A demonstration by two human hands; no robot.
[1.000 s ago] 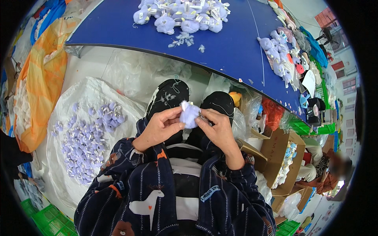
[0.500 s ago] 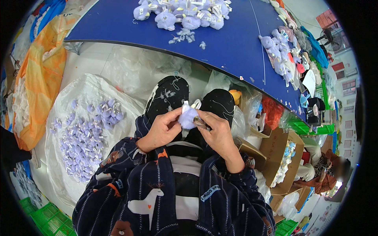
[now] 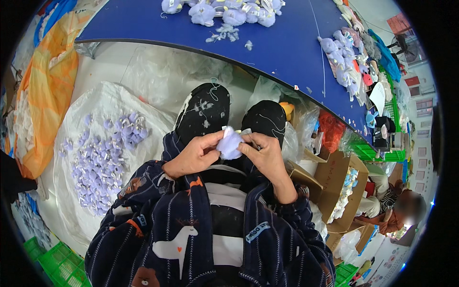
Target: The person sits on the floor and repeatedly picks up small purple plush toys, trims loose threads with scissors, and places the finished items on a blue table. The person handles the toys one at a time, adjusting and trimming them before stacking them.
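Spanning the far side, a curved blue worktable (image 3: 267, 43) carries lilac plush pieces. Left, a white sack (image 3: 95, 110) keeps more within reach. Over the lap, left hand (image 3: 193, 155) and right hand (image 3: 263, 153) pinch 1 small lilac plush tuft (image 3: 230, 143) between fingertips, steadying it.

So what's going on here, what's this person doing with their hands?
A seated person holds one small lilac plush piece over their lap, pinched between the left hand and the right hand. To their left, a white sack lies open on the floor with many similar lilac pieces spread on it. More plush items sit on the blue table in front. Another person sits at far right.
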